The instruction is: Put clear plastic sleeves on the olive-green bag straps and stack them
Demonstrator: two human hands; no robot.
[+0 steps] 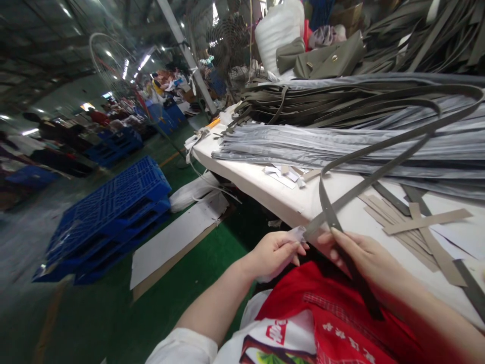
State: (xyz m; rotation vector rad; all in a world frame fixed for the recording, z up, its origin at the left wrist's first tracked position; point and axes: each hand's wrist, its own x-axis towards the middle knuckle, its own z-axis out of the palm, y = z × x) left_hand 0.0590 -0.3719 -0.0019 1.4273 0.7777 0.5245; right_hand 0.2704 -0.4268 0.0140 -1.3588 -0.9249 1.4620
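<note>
A long olive-grey strap [373, 146] loops over the table edge and comes back to my hands. My right hand [364, 253] is closed on this strap, with a short darker end hanging below the fingers over the red apron. My left hand [275, 253] has its fingers bent together around a crumpled, translucent whitish piece [298, 233] that looks like thin plastic. The strap's other end reaches that piece; whether the left fingers also grip the strap is hidden. Both hands are close together, just in front of the table.
Bundles of dark straps [333, 103] and grey strips [273, 144] lie along the white table [257, 184]. Brown strips [428, 222] and paper scraps lie nearer. Olive pouches [329, 58] sit behind. Blue pallets [109, 207] and a flat board [178, 242] are on the floor, left.
</note>
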